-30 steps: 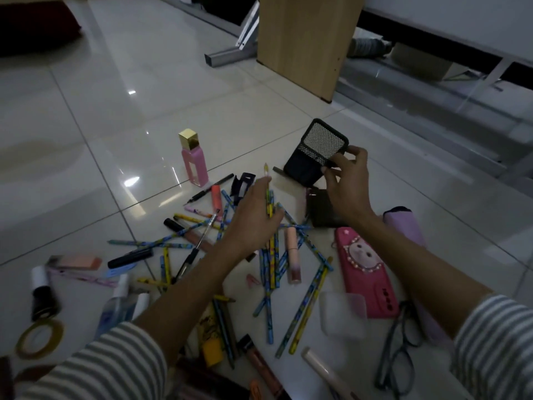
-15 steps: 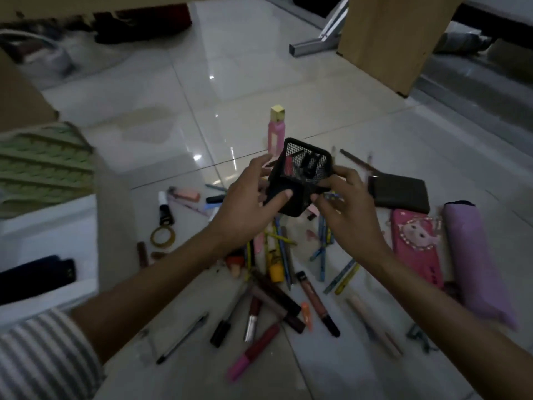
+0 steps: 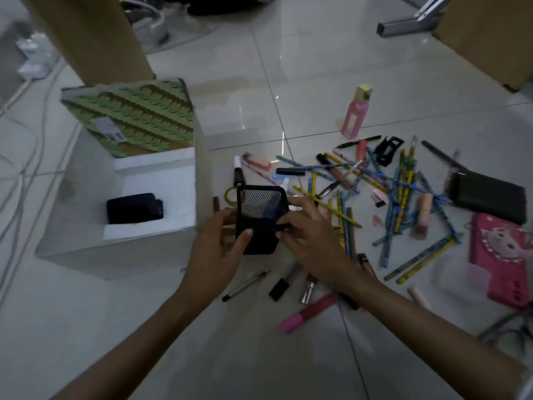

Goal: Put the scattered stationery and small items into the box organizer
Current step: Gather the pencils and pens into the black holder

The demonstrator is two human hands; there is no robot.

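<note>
Dim floor tiles (image 3: 291,82) — left hand (image 3: 217,252) and right hand (image 3: 313,241) both grip the mesh cup (image 3: 259,202), partly covering its lower half.

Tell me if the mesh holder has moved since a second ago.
Yes. The mesh holder went left, from beside the wallet to beside the box.

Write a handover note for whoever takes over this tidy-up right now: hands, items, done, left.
Left hand: grips the black wire-mesh pen holder from its left side.
Right hand: pinches the holder's right edge.
Holder: held just right of the white open box organizer, not inside.
Done: one flat black item lies in the box.
Left: the holder, blue and yellow pencils, pink gold-capped bottle, black wallet, pink cat-face case and other bits on the tiled floor.
</note>
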